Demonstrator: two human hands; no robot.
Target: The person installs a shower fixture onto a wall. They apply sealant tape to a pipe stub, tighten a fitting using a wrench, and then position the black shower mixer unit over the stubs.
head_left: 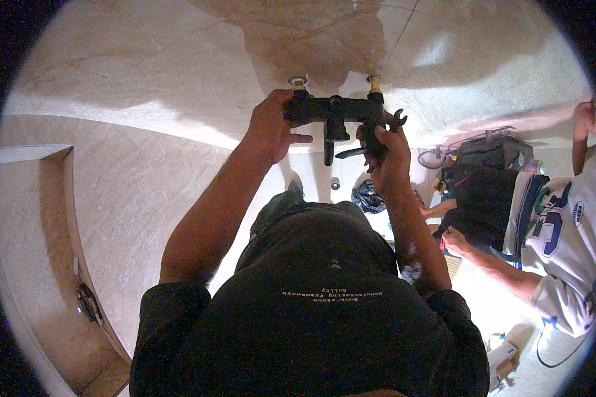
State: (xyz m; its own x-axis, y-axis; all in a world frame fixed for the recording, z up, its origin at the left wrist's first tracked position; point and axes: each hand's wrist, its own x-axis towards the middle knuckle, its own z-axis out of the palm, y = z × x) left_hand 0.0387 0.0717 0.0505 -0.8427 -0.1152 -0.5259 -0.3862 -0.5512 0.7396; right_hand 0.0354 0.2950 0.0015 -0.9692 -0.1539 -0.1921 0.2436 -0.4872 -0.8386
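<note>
A black bar-shaped mixer tap is held up against the tiled wall, its spout and a short lever hanging from the middle. Its ends meet two wall fittings: a brass one at the right and one with a pale round flange at the left. My left hand grips the tap's left end, one finger stretched out below it. Beside the right end, my right hand is closed on a dark wrench with an open jaw. Dark parts stick out below those fingers; their kind is unclear.
At the right, another person in a white jersey sits or crouches close by, near a black tool bag. A black plastic bag and a round floor drain lie below. A recessed wall niche is at the left.
</note>
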